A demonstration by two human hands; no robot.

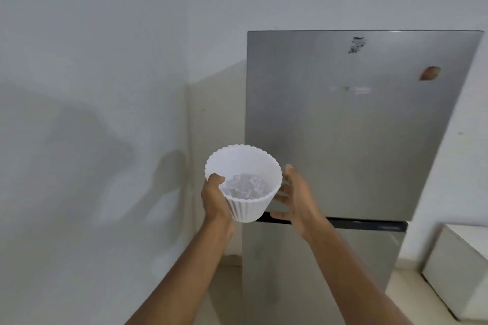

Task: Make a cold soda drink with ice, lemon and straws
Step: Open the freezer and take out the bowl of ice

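A white ribbed plastic tub (247,207) with a scalloped rim is held up in front of the fridge. Clear ice cubes (245,186) lie in its bottom. My left hand (215,199) grips the tub's left side, thumb over the rim. My right hand (295,199) is just right of the tub, fingers spread and apart, between the tub and the fridge door; whether it touches the tub I cannot tell.
A tall grey two-door fridge (356,126) stands straight ahead, both doors closed, with a dark handle strip (369,224) between them. A plain white wall is at left. A white box-like cabinet (459,269) sits low at right.
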